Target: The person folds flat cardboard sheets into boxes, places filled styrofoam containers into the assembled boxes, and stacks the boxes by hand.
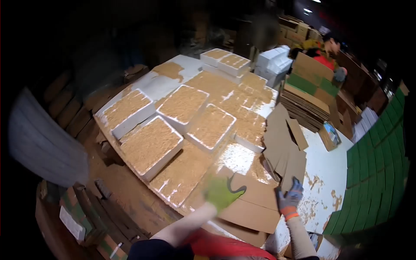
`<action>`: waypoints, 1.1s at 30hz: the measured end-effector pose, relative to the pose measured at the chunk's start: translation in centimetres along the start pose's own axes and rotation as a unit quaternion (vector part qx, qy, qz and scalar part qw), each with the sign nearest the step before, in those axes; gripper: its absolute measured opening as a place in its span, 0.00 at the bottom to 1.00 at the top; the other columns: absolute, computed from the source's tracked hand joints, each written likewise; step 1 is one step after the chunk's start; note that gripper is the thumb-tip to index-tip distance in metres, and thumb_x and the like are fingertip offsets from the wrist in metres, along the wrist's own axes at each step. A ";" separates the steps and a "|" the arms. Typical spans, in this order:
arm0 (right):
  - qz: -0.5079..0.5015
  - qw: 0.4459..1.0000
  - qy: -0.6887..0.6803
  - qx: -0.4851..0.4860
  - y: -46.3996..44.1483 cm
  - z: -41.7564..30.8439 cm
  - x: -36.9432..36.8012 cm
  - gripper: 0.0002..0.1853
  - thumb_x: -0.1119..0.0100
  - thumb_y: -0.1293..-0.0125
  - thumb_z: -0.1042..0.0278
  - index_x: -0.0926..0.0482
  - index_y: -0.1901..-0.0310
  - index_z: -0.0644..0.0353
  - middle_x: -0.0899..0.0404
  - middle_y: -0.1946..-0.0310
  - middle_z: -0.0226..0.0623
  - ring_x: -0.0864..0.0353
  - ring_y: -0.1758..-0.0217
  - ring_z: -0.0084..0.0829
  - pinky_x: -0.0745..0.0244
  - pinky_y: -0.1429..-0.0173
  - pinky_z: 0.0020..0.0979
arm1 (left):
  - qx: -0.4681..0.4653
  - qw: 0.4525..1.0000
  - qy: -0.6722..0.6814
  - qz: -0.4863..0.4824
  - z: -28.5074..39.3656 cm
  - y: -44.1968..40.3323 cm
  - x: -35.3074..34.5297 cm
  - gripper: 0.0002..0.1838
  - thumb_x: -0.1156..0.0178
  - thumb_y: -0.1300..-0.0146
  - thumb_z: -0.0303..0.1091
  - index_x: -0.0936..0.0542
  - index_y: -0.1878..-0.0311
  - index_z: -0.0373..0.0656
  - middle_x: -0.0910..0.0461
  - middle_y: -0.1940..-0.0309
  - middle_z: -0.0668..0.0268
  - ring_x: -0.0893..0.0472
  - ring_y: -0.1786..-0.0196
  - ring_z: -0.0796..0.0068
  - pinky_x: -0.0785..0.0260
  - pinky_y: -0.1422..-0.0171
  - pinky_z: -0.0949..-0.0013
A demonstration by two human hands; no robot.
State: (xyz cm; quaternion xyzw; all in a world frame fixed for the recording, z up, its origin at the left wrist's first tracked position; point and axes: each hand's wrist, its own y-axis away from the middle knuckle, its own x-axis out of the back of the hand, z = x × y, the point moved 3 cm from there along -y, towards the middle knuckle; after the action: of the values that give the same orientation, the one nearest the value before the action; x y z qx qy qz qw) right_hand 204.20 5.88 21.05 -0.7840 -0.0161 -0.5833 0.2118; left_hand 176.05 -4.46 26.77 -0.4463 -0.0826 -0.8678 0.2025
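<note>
My left hand [223, 193], in a green glove with a dark grip coating, reaches over the brown cardboard carton [255, 200] in front of me. Motion blurs its fingers, but the thumb stands apart from them. My right hand [290, 197], in a grey-blue glove with an orange cuff, is at that carton's right edge. Its thumb and fingers are spread, touching the lower end of the folded cardboard pieces [284, 147]. White-rimmed trays [151, 145] heaped with tan, crumbly material stand beyond my left hand.
Tan crumbs lie across the white table [318, 190]. Flattened cartons [305, 104] are stacked farther back, near a person in red [324, 60]. A wall of green boxes [375, 173] lines the right side. More cartons [82, 212] stand at lower left.
</note>
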 end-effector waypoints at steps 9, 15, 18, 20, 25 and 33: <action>-0.447 0.526 -0.655 -0.308 9.5 2.8 7.2 0.48 0.50 0.34 0.26 0.44 0.23 0.53 0.31 0.30 0.50 0.26 0.33 0.58 0.21 0.43 0.63 | -0.366 0.928 0.047 0.042 -1.6 7.9 -0.9 0.51 0.37 0.38 0.61 0.42 0.24 0.31 0.29 0.32 0.44 0.26 0.34 0.45 0.37 0.27 0.49; -0.224 0.879 -0.416 -0.065 21.0 10.4 -7.9 0.34 0.35 0.40 0.71 0.34 0.31 0.61 0.25 0.36 0.43 0.21 0.37 0.45 0.24 0.34 0.44 | 0.068 0.913 0.309 -0.260 -5.3 4.3 -0.7 0.50 0.37 0.34 0.52 0.54 0.19 0.42 0.48 0.21 0.47 0.41 0.21 0.48 0.44 0.21 0.54; -0.192 0.913 0.096 0.347 18.5 13.9 -11.8 0.31 0.33 0.43 0.74 0.29 0.36 0.61 0.21 0.41 0.42 0.20 0.40 0.39 0.24 0.35 0.41 | 0.040 0.973 0.057 -0.221 -9.2 6.2 -5.0 0.38 0.44 0.30 0.47 0.47 0.25 0.40 0.38 0.32 0.45 0.32 0.33 0.49 0.37 0.31 0.54; -0.119 0.951 -0.279 -0.056 6.4 10.5 -5.4 0.19 0.35 0.37 0.74 0.24 0.44 0.63 0.18 0.51 0.44 0.18 0.55 0.35 0.22 0.48 0.33 | -0.090 0.994 -0.041 -0.055 -10.7 7.5 -7.7 0.27 0.50 0.29 0.45 0.31 0.36 0.33 0.23 0.49 0.43 0.19 0.51 0.51 0.27 0.45 0.52; -0.298 0.821 -0.461 0.159 -9.4 -20.0 -0.4 0.20 0.39 0.31 0.74 0.25 0.38 0.62 0.18 0.45 0.41 0.18 0.43 0.30 0.22 0.41 0.31 | -0.020 0.996 -0.017 -0.083 -10.5 6.8 -9.2 0.20 0.51 0.29 0.42 0.24 0.47 0.35 0.15 0.60 0.47 0.15 0.61 0.50 0.23 0.56 0.50; -0.432 0.810 -0.248 0.309 -17.3 -46.5 -20.4 0.55 0.55 0.37 0.18 0.31 0.31 0.69 0.28 0.33 0.60 0.30 0.30 0.53 0.38 0.27 0.40 | 0.044 0.983 0.132 -0.116 -11.3 6.1 -7.5 0.28 0.51 0.27 0.50 0.28 0.36 0.35 0.18 0.50 0.45 0.17 0.53 0.43 0.25 0.49 0.45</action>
State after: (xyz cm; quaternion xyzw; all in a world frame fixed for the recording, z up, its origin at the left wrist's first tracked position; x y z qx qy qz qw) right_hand 150.80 9.87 18.37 -0.7076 -0.5846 -0.3644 0.1576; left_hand 174.16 -11.60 13.83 -0.3057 -0.1450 -0.9321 0.1290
